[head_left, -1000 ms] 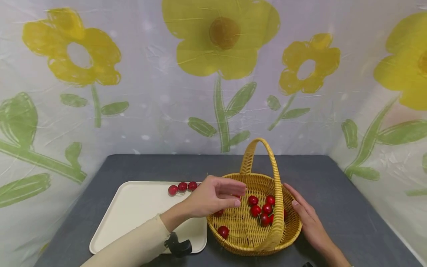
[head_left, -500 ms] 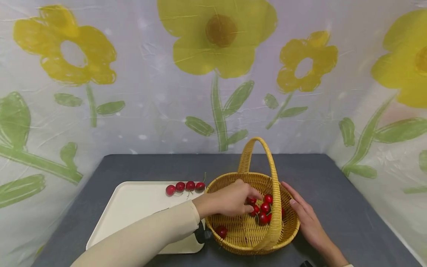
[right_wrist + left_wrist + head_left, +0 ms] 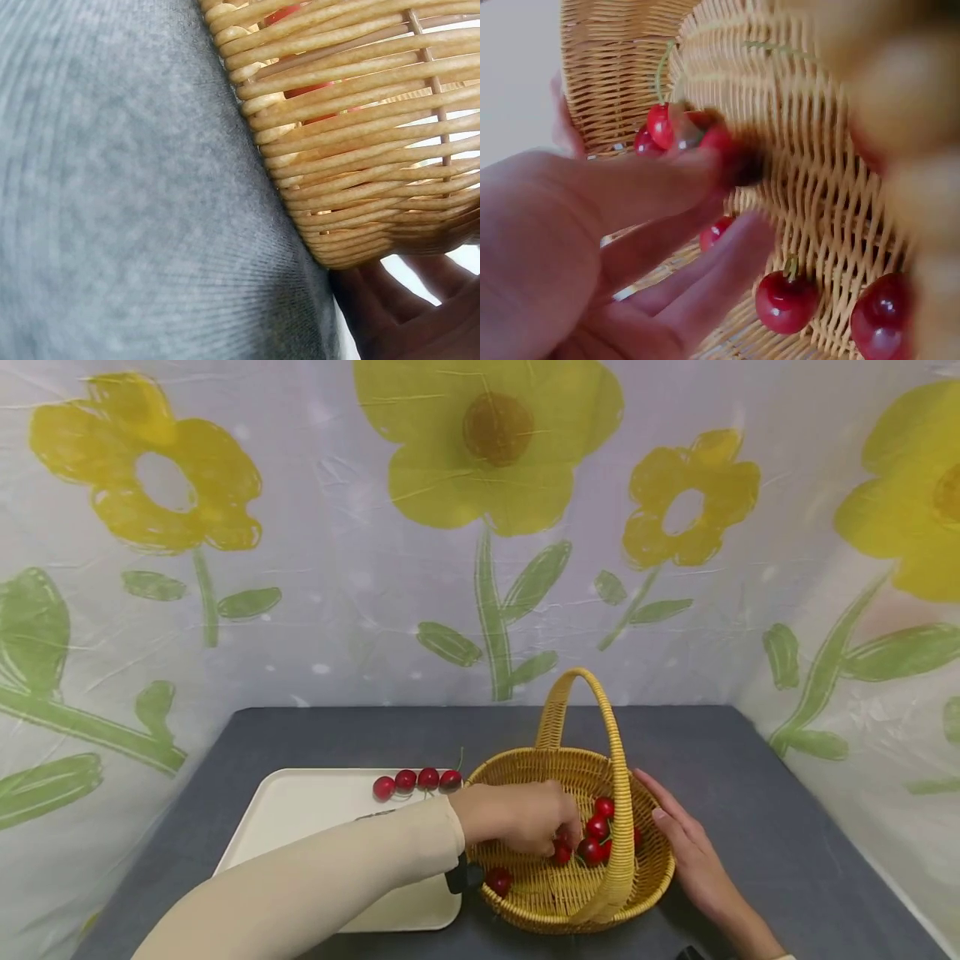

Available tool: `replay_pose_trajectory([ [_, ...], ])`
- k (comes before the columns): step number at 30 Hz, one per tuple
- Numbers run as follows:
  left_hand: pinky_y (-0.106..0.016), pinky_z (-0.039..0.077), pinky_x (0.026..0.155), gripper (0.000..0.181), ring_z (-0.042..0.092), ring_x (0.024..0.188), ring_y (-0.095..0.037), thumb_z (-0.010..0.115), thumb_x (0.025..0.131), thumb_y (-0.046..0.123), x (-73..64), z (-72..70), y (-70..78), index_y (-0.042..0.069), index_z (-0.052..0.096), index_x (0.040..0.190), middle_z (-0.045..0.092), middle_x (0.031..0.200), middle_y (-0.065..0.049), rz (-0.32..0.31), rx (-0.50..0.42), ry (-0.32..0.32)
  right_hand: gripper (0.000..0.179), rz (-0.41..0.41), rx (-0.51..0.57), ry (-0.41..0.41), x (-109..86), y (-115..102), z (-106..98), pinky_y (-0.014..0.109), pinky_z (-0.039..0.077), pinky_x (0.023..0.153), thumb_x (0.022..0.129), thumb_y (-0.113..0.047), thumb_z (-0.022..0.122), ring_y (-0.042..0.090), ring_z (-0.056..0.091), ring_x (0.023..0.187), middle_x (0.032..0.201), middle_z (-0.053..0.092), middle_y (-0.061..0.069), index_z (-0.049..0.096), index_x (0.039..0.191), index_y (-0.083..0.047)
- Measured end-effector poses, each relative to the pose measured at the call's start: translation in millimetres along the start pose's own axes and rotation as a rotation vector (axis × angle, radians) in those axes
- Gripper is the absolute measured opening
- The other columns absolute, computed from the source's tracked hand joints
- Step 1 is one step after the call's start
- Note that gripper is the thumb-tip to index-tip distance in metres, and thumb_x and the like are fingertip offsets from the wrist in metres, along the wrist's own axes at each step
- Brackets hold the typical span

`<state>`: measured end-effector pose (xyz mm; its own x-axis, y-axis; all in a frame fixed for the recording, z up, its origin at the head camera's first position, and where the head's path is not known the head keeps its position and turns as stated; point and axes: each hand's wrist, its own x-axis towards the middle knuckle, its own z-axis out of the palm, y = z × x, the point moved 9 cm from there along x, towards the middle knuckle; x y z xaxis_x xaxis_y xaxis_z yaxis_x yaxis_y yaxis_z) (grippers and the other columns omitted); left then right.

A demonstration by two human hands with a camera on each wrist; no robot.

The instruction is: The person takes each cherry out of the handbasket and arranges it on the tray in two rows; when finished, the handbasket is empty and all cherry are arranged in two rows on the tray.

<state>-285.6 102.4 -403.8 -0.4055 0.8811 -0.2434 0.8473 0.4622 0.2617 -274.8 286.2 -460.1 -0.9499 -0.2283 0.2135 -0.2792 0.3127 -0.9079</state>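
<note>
A yellow wicker basket (image 3: 551,887) with a tall arched handle holds several red cherries. My left hand (image 3: 517,817) reaches down inside it, thumb and fingers pinching a cherry (image 3: 561,853). Up close in the left wrist view, that cherry is blurred at the thumb tip of my left hand (image 3: 630,217). More cherries (image 3: 597,827) lie just right of the fingers, partly behind the handle. My right hand (image 3: 696,864) rests against the basket's right side with fingers extended; in the right wrist view its fingers (image 3: 397,300) show under the woven wall (image 3: 360,142).
Left of the basket lies a cream tray (image 3: 300,810), partly covered by my left sleeve. Several cherries (image 3: 406,780) sit in a row along its back edge. One cherry (image 3: 498,882) lies at the basket's left front. Dark grey cloth covers the table (image 3: 360,735).
My left hand has moved right from above the basket's left side down into the basket, and its fingers have closed on a cherry. The right hand has stayed at the basket's side.
</note>
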Motion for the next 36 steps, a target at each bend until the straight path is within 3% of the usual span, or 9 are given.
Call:
replay_pose_trajectory([
  [3,-0.012,0.054,0.075,0.025,0.064,0.093,0.001,0.085,0.092,0.004,-4.4,11.2,6.4,0.026,0.088,0.104,0.076,0.103,0.016,0.004,0.022,-0.066,0.052,-0.007,-0.004,0.004,0.1,0,1,0.005,0.036,0.113,0.123,-0.024,0.028,-0.013,0.034,0.153,0.179,0.025,0.024,0.029,0.175,-0.026],
  [7,-0.012,0.052,0.066,0.024,0.061,0.089,0.003,0.088,0.088,0.006,-11.2,19.4,14.7,0.028,0.087,0.097,0.074,0.097,0.019,0.032,0.058,-0.076,0.052,-0.017,-0.011,0.014,0.5,-2,0,0.005,0.036,0.113,0.123,-0.023,0.028,-0.011,0.035,0.154,0.179,0.028,0.021,0.03,0.174,-0.026],
  [10,-0.011,0.051,0.075,0.029,0.063,0.097,0.002,0.084,0.088,0.002,-16.5,17.1,15.7,0.027,0.087,0.101,0.076,0.099,0.019,0.053,0.033,-0.033,0.052,-0.018,-0.001,0.005,1.1,-3,1,0.006,0.037,0.114,0.123,-0.023,0.028,-0.01,0.036,0.154,0.179,0.028,0.019,0.03,0.174,-0.026],
  [15,-0.013,0.052,0.093,0.038,0.071,0.108,-0.002,0.077,0.087,-0.005,-24.3,9.3,10.1,0.019,0.087,0.115,0.082,0.109,0.013,0.072,-0.098,0.041,0.052,-0.012,0.004,-0.004,0.9,-2,2,0.005,0.036,0.115,0.123,-0.024,0.028,-0.01,0.035,0.155,0.179,0.029,0.014,0.029,0.175,-0.025],
  [19,-0.019,0.048,0.105,0.032,0.068,0.115,-0.004,0.081,0.089,0.005,-25.7,11.1,5.4,0.019,0.086,0.117,0.081,0.113,0.014,0.049,-0.115,0.056,0.052,-0.014,-0.001,0.002,0.0,-2,1,0.005,0.035,0.114,0.123,-0.024,0.028,-0.011,0.035,0.155,0.179,0.03,0.01,0.03,0.175,-0.026],
  [23,-0.011,0.05,0.088,0.021,0.065,0.095,0.003,0.09,0.09,0.018,-23.0,15.9,7.3,0.02,0.087,0.11,0.081,0.101,0.015,0.046,-0.127,0.078,0.052,-0.013,0.001,0.003,-0.3,-2,0,0.005,0.036,0.114,0.123,-0.025,0.028,-0.011,0.035,0.154,0.179,0.029,0.013,0.029,0.175,-0.026],
  [27,-0.006,0.049,0.068,0.016,0.06,0.074,0.011,0.091,0.089,0.014,-20.6,19.3,12.1,0.018,0.088,0.104,0.081,0.092,0.011,0.069,-0.118,0.111,0.052,-0.002,0.007,-0.005,-0.3,-2,1,0.005,0.036,0.113,0.123,-0.026,0.028,-0.012,0.035,0.153,0.18,0.027,0.017,0.028,0.175,-0.026],
  [32,-0.008,0.048,0.066,0.028,0.059,0.071,0.007,0.079,0.091,0.001,-22.3,14.1,11.3,0.015,0.081,0.115,0.077,0.093,0.009,0.074,-0.17,0.179,0.051,-0.002,-0.003,0.002,-0.6,-2,1,0.004,0.034,0.114,0.123,-0.027,0.028,-0.012,0.033,0.154,0.18,0.028,0.016,0.03,0.174,-0.028],
  [36,-0.011,0.051,0.074,0.024,0.061,0.079,0.003,0.076,0.095,0.002,-30.5,3.2,8.4,0.014,0.074,0.116,0.074,0.1,0.012,0.089,-0.351,0.28,0.051,-0.011,0.0,0.002,-0.2,-2,1,0.004,0.035,0.114,0.123,-0.026,0.028,-0.011,0.034,0.155,0.179,0.029,0.016,0.03,0.174,-0.026],
])
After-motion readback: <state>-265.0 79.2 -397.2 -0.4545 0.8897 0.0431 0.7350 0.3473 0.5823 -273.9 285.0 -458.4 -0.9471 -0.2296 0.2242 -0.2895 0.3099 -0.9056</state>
